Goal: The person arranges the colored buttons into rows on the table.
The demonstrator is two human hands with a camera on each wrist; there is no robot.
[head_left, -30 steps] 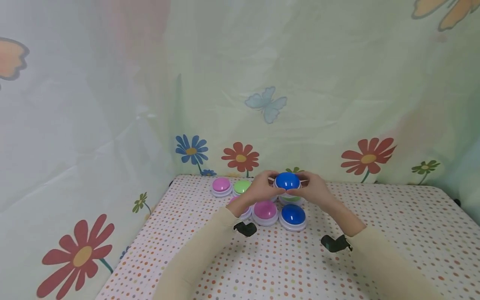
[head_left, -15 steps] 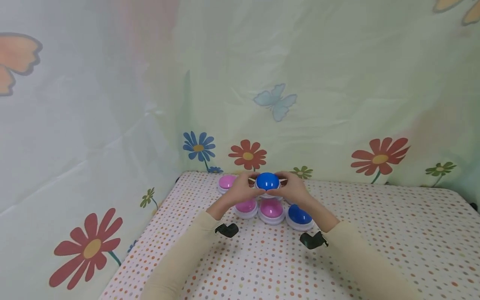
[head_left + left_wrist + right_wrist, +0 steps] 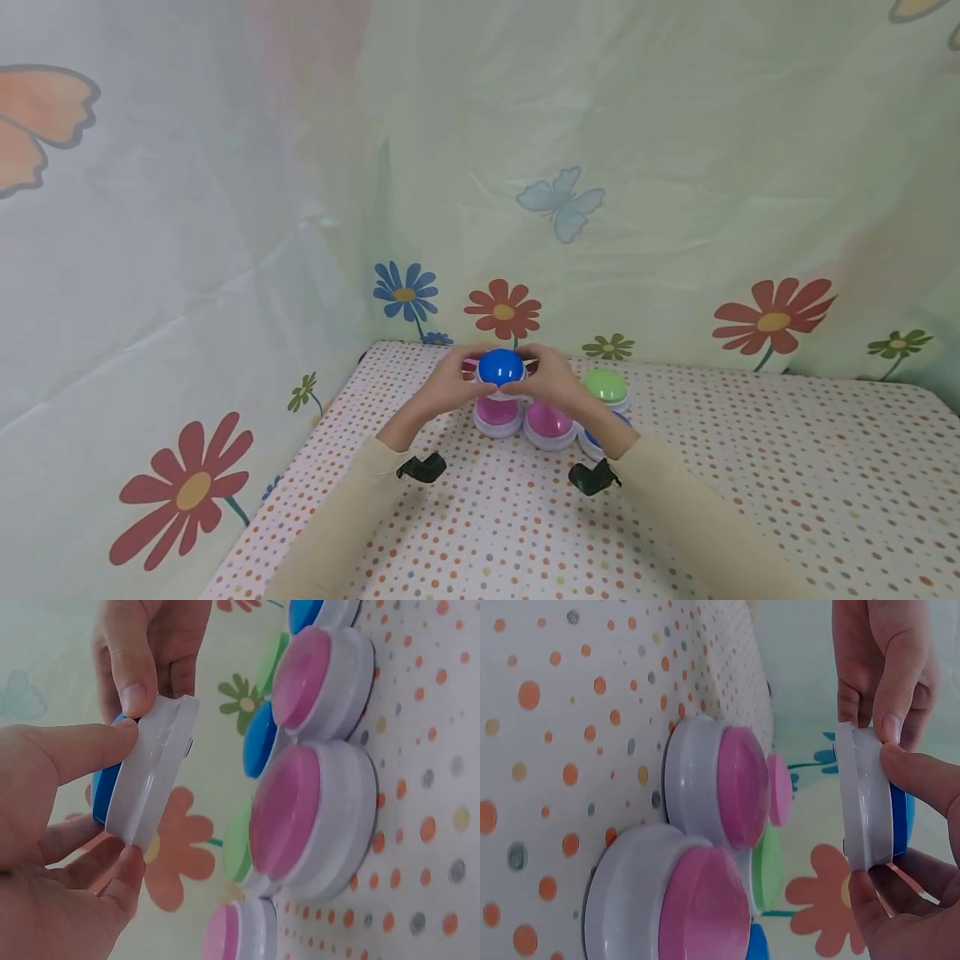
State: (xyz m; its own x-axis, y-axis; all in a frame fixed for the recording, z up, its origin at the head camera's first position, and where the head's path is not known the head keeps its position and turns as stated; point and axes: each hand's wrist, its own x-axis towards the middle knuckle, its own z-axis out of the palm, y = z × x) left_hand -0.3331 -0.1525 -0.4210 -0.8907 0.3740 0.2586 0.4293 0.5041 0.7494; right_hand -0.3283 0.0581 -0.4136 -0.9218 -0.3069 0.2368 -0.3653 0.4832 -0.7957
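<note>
In the head view, a round buzzer button with a blue dome [image 3: 501,367] and white base is held between both hands, raised above the others on the table. My left hand [image 3: 447,384] pinches its left side, and my right hand [image 3: 551,382] its right, thumbs meeting at the near rim. From the left wrist, the white base [image 3: 154,776] shows edge-on, tilted, clear of the tabletop. Below it in the head view sits a pink button [image 3: 497,410], beside a second pink button [image 3: 550,420]. My right forearm partly covers another blue button [image 3: 600,429].
A green button [image 3: 606,386] stands behind the blue one at right. In the right wrist view, another green button [image 3: 767,868] and a farther pink one [image 3: 779,789] lie behind the front row. A flowered curtain [image 3: 660,208] backs the dotted tablecloth [image 3: 525,533].
Both hands have carried the blue button leftward, from over the right-hand green button to over the left end of the group. That green button has come back into sight. The head view has turned slightly left.
</note>
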